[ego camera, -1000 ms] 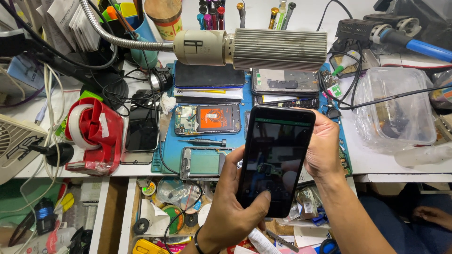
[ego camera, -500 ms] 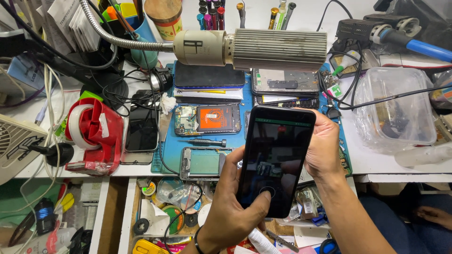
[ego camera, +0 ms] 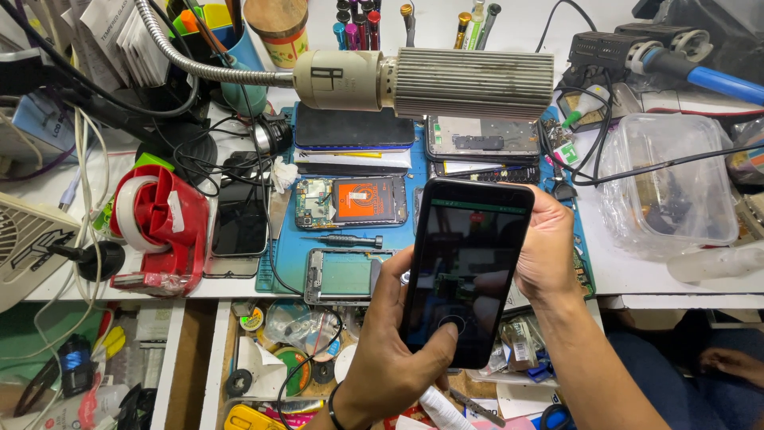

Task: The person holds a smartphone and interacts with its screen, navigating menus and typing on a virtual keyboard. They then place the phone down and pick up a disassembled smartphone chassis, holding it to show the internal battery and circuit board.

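Note:
A black smartphone (ego camera: 469, 267) is held upright over the bench edge, its dark screen facing me. My left hand (ego camera: 390, 350) grips its lower left side, the thumb resting on the bottom of the screen. My right hand (ego camera: 549, 255) wraps around its right edge from behind. Beyond it on the blue work mat (ego camera: 278, 271) lie an opened phone with an orange battery (ego camera: 350, 201), a small screwdriver (ego camera: 342, 239) and a phone frame (ego camera: 342, 275).
A gooseneck lamp with a ribbed head (ego camera: 446, 80) hangs over the mat. A red tape dispenser (ego camera: 163, 227) and a black phone (ego camera: 239, 223) sit left. A clear plastic box (ego camera: 676, 187) stands right. An open drawer (ego camera: 278, 358) of small parts lies below.
My left thumb has slid slightly along the bottom of the screen; the phone and both hands otherwise stay in place.

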